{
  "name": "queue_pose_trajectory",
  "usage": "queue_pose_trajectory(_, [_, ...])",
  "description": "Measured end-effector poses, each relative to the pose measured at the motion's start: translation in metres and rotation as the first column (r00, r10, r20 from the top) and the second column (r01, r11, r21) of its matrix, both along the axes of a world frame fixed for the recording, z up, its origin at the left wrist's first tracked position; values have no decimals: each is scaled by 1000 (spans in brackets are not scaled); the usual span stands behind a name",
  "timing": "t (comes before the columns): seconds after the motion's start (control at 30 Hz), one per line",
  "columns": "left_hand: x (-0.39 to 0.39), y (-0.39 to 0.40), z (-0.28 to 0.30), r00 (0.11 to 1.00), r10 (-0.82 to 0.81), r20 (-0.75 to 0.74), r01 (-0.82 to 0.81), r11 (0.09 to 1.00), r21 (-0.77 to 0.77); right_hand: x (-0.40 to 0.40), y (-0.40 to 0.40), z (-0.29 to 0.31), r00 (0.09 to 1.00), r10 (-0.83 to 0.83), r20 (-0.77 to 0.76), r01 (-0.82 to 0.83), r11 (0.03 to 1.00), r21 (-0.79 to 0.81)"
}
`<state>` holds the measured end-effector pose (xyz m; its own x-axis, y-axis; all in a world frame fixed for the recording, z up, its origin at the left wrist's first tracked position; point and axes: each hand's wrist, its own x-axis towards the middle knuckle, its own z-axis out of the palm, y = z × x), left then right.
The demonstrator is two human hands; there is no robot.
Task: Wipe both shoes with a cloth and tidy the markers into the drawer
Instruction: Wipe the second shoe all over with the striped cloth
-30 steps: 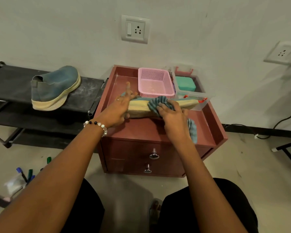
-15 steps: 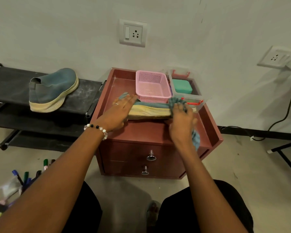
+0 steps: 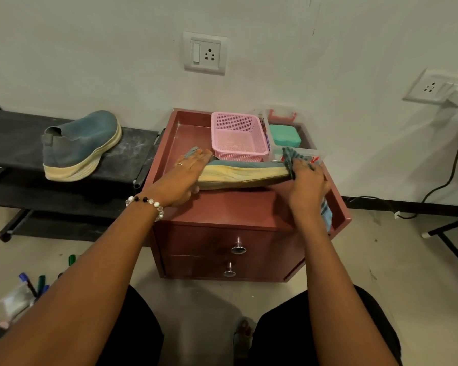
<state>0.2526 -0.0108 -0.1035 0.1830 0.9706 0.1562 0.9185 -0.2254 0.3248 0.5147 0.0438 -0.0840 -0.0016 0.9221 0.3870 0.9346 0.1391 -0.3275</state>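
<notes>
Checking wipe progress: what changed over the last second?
The right hand slid the cloth along the sole of the shoe from mid-sole to its right end. The left hand kept pressing the other end; the second shoe, the markers and the drawers stayed put.

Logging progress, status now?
Left hand steadies shoe on cabinet. Right hand presses cloth at toe. Markers on floor. Nothing blocking.

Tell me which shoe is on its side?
The shoe on the cabinet, sole facing the camera, held between left hand and right hand. The shoe on the rack stands upright.
</notes>
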Motion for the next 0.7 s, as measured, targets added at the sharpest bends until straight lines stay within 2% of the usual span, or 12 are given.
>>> queue_pose_trajectory(0.1, [0, -3, 5, 996, 2, 89, -1, 1000, -19, -16, -11, -2, 993, -72, -95, 70, 997, -32])
queue_pose_trajectory(0.2, [-2, -5, 8, 983, 30, 184, -18, 998, -66, -43, -34, 0, 994, -61, -95, 57, 997, -49])
queue_pose_trajectory(0.3, [-5, -6, 9, 955, 77, 287, -57, 995, -78, -79, -60, -7, 981, 179, -73, -187, 976, -109])
queue_pose_trajectory(0.37, [-6, -6, 9, 936, 84, 341, -62, 995, -73, -102, -74, -19, 920, 386, -71, -392, 910, -133])
queue_pose_trajectory(0.47, [-9, -7, 8, 912, 70, 405, -62, 998, -33, -121, -78, -23, 838, 507, -203, -527, 848, -56])
queue_pose_trajectory(0.53, [-10, -7, 8, 913, 64, 402, -63, 998, -17, -124, -76, -24, 761, 606, -231, -619, 785, 21])
queue_pose_trajectory(0.63, [-10, -7, 9, 916, 47, 398, -56, 998, 10, -115, -65, -26, 651, 755, -86, -757, 654, 12])
queue_pose_trajectory(0.7, [-10, -8, 8, 928, 44, 370, -50, 999, 6, -102, -50, -26, 642, 767, 26, -767, 640, 40])
